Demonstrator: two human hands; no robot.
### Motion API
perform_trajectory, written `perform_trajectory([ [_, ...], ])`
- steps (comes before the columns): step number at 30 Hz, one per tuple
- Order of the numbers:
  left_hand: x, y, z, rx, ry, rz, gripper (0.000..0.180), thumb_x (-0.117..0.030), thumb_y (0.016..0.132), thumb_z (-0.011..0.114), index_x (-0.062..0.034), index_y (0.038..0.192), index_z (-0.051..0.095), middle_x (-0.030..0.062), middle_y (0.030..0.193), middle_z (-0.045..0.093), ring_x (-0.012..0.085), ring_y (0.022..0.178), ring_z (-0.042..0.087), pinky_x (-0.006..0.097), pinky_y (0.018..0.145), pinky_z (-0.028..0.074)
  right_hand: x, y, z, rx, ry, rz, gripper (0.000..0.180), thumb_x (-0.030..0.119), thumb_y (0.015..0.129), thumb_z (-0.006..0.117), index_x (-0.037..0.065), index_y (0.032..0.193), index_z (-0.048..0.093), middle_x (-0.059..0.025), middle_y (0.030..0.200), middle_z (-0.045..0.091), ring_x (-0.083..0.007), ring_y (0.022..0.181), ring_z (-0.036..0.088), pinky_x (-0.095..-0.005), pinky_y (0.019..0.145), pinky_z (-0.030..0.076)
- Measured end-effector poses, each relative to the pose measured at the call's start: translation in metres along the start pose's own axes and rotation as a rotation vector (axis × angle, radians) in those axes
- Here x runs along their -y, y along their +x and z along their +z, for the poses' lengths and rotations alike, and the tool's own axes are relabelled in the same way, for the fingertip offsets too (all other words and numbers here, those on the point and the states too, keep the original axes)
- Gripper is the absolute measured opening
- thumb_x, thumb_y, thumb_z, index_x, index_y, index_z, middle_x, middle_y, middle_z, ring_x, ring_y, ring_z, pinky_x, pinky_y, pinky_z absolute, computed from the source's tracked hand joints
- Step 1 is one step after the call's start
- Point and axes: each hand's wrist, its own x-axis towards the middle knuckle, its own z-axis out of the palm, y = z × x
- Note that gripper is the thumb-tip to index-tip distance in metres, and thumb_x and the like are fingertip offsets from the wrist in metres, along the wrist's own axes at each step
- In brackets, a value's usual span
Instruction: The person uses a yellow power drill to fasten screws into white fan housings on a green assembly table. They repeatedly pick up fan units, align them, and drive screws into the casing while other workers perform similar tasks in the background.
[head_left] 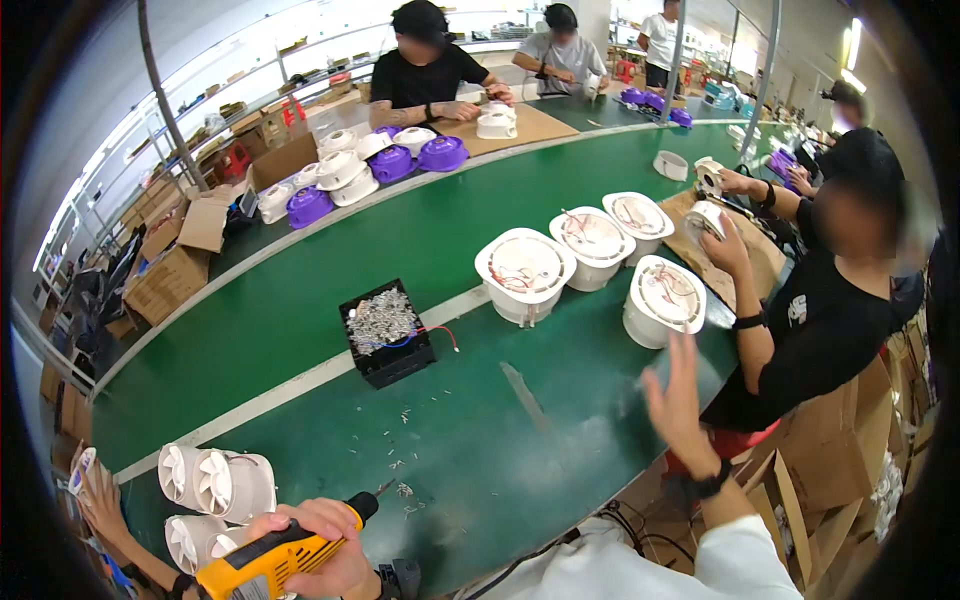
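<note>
My left hand (325,560) is wrapped round a yellow and black power drill (275,562) at the lower edge. Its thin bit points up and right, over loose screws (404,490) on the green bench. On the right, my right hand (678,405) is raised, fingers stretched out and slightly blurred, apparently holding nothing. Its fingertips overlap the lower part of a white rounded housing (665,300) with wires on top; whether they touch cannot be told. Three similar white housings (525,275) stand to its left. A black box (385,330) full of small screws sits mid-bench, a red and blue wire beside it.
White fan units (235,485) stand at the lower left, beside a co-worker's hand (100,500). At right, another person handles white parts over cardboard (755,250). Purple and white housings (350,180) are piled across the green bench (300,265). Cardboard boxes (830,440) stand at lower right.
</note>
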Motion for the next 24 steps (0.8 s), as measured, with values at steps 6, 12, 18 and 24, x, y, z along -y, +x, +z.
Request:
perform_trajectory([
  [6, -0.012, -0.003, -0.002, -0.022, -0.006, 0.054, 0.061, -0.061, 0.087, 0.047, -0.0061, 0.114, 0.04, 0.0065, 0.061, 0.048, 0.0159, 0.041, 0.043, 0.026, 0.038, 0.036, 0.089, -0.083, 0.025, 0.754, 0.0, -0.274, 0.106, 0.063, 0.08, 0.055, -0.019, 0.136, 0.017, -0.0386, 0.143, 0.013, -0.0481, 0.136, 0.015, -0.0506, 0.112, 0.014],
  [12, -0.033, -0.01, -0.012, -0.084, 0.086, 0.178, 0.063, -0.062, 0.086, 0.048, -0.0046, 0.11, 0.039, 0.0069, 0.06, 0.047, 0.0166, 0.039, 0.044, 0.027, 0.036, 0.038, 0.167, -0.069, 0.083, 0.697, 0.225, -0.611, 0.088, 0.056, 0.087, 0.05, -0.012, 0.137, 0.026, -0.0332, 0.143, 0.021, -0.0436, 0.135, 0.022, -0.0489, 0.112, 0.018],
  [18, -0.065, -0.027, -0.038, -0.128, 0.176, 0.2, 0.06, -0.061, 0.085, 0.05, -0.0057, 0.102, 0.036, 0.008, 0.062, 0.049, 0.0186, 0.039, 0.045, 0.029, 0.037, 0.042, 0.241, -0.052, 0.151, 0.675, 0.329, -0.867, 0.072, 0.043, 0.093, 0.045, -0.009, 0.138, 0.026, -0.0324, 0.144, 0.02, -0.0431, 0.134, 0.023, -0.0489, 0.111, 0.019],
  [24, -0.095, -0.044, -0.069, -0.065, 0.23, 0.187, 0.064, -0.059, 0.083, 0.057, -0.0048, 0.113, 0.04, 0.0128, 0.072, 0.054, 0.0205, 0.051, 0.049, 0.031, 0.047, 0.043, 0.3, -0.033, 0.157, 0.677, 0.462, -1.007, 0.068, 0.036, 0.091, 0.053, -0.008, 0.137, 0.028, -0.0319, 0.145, 0.02, -0.0437, 0.135, 0.023, -0.0496, 0.111, 0.021],
])
